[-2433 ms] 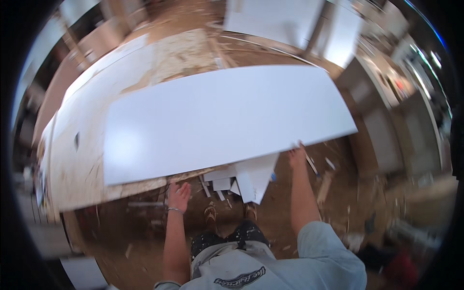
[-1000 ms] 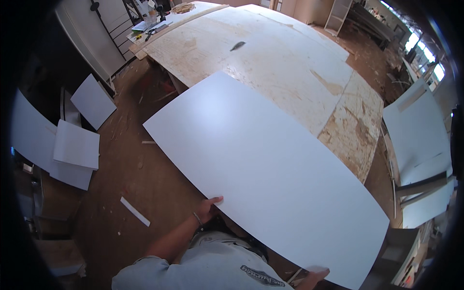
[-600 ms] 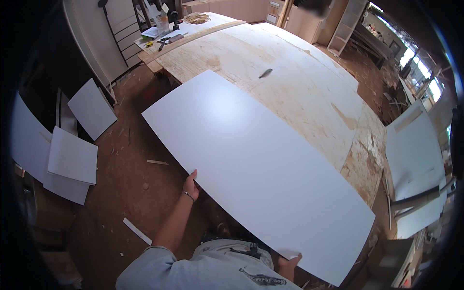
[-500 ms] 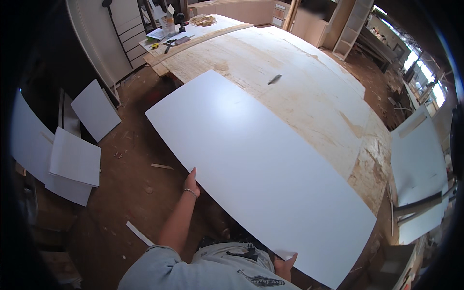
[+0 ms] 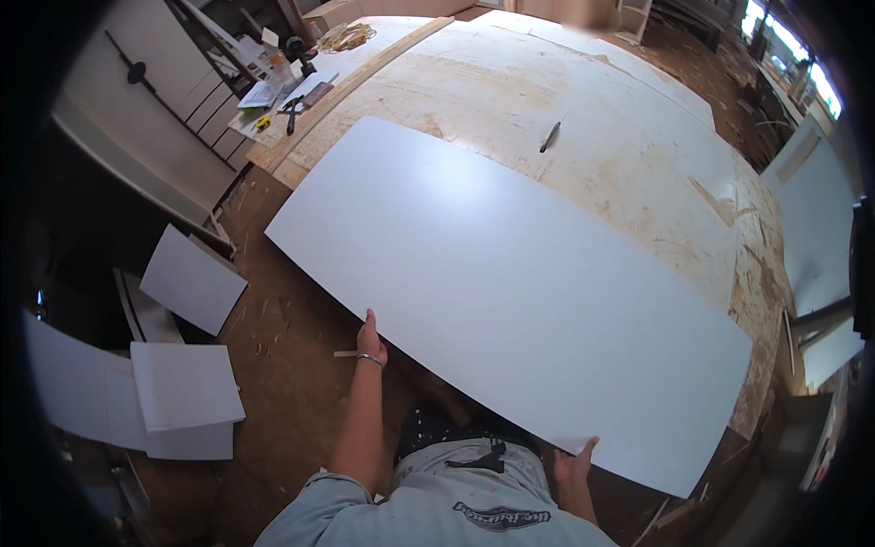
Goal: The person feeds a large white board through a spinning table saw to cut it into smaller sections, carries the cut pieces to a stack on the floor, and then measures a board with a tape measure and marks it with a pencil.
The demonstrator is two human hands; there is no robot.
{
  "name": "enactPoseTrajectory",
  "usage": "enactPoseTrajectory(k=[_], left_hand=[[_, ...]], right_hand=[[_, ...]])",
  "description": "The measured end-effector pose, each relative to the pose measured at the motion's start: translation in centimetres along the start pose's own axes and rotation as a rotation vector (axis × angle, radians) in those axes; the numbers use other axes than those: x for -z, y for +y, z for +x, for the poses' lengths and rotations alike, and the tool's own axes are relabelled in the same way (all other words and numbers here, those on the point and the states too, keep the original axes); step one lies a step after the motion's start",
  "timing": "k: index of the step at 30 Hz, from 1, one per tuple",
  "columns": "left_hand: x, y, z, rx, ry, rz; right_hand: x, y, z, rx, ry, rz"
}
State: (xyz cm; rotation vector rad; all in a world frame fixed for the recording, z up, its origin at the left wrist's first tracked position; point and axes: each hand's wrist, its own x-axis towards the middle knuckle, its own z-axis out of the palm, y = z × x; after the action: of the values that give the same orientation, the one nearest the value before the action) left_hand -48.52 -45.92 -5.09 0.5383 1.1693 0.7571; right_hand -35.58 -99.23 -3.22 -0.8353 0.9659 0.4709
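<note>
A large white rectangular board (image 5: 483, 292) lies diagonally over the near side of a worn, pale worktable (image 5: 638, 128), with its near edge toward my body. My left hand (image 5: 369, 342) grips that edge left of my waist, thumb on top and fingers partly hidden beneath. My right hand (image 5: 576, 463) holds the same edge farther right, thumb up at the rim. A small dark slender object (image 5: 550, 137) lies on the table beyond the board. At the table's left end, past a wooden strip (image 5: 360, 87), are papers, a yellow tool (image 5: 263, 122) and coiled material (image 5: 346, 37).
White offcut panels (image 5: 187, 387) and a tilted panel (image 5: 193, 278) stand low at my left, before a pale cabinet (image 5: 164, 100). White boards (image 5: 807, 228) lean at the right near an open box (image 5: 793, 447). Wood scraps litter the brown floor (image 5: 283, 383).
My left hand, open 2.4 seconds ago, has closed on the board, which swung from crosswise to diagonal. Over the last half second, the board's right end moved farther onto the table, with both hands on it.
</note>
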Motion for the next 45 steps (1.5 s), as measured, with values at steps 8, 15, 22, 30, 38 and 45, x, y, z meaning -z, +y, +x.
enactPoseTrajectory(k=[8, 15, 22, 30, 38, 45], left_hand=[[0.1, 8.3, 8.4, -0.033, -0.109, 0.036], [-0.8, 11.2, 10.7, -0.033, -0.094, -0.023], [-2.7, 9.3, 11.9, -0.004, -0.124, -0.237], [-4.4, 9.4, 12.4, -0.028, -0.003, -0.17], [-4.2, 11.3, 16.6, -0.157, 0.077, -0.053], [-4.6, 12.0, 18.0, -0.104, 0.182, 0.01]], right_hand=[[-8.7, 8.5, -0.4, 0.076, -0.059, 0.013], [-11.4, 11.1, -0.6, 0.058, -0.091, -0.08], [-0.5, 2.9, -1.2, 0.315, -0.142, 0.23], [5.7, -10.4, 7.7, 0.664, 0.177, 0.218], [2.0, -8.4, 8.4, 0.613, 0.303, 0.26], [0.9, -8.2, 8.4, 0.664, 0.345, 0.178]])
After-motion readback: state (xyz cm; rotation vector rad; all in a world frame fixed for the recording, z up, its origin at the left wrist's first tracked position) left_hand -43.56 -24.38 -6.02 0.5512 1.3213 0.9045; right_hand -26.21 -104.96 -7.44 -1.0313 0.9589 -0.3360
